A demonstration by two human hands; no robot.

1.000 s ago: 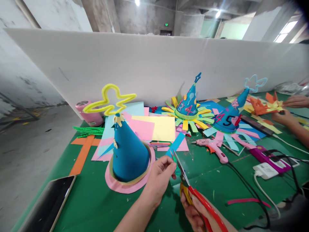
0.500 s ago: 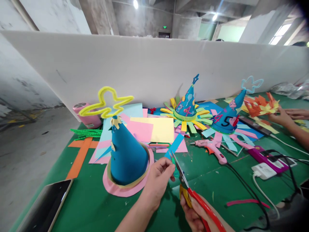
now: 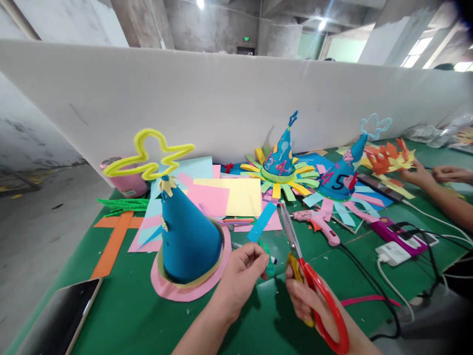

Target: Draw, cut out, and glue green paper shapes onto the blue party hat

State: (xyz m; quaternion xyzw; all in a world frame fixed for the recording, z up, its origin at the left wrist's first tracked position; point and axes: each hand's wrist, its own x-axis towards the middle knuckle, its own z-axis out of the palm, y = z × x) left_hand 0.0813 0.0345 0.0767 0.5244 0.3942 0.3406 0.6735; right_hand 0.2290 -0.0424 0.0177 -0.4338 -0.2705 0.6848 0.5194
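My left hand point(image 3: 240, 276) is closed in a pinch on a small green paper cut-out point(image 3: 269, 259), low over the green table point(image 3: 121, 310). My right hand point(image 3: 308, 298) grips red-handled scissors point(image 3: 312, 283); their blades are together and point up and away, just right of the cut-out and apart from it. Close to my left hand stands a blue paper cone hat point(image 3: 186, 236) on a pink paper ring, topped with a yellow pipe-cleaner star point(image 3: 148, 158).
Coloured paper sheets point(image 3: 229, 197), two more decorated cone hats point(image 3: 281, 158) point(image 3: 342, 170), a pink glue gun point(image 3: 320, 224), a power strip point(image 3: 393, 251) with cables and a tablet point(image 3: 55, 320) lie around. Another person's hands point(image 3: 439, 175) hold orange paper at the right. A white partition point(image 3: 221, 103) stands behind.
The scissors left the green cut-out: my right hand swung them right and upright, blades now together. The view drifted slightly left. The other person's hands shifted with the orange paper.
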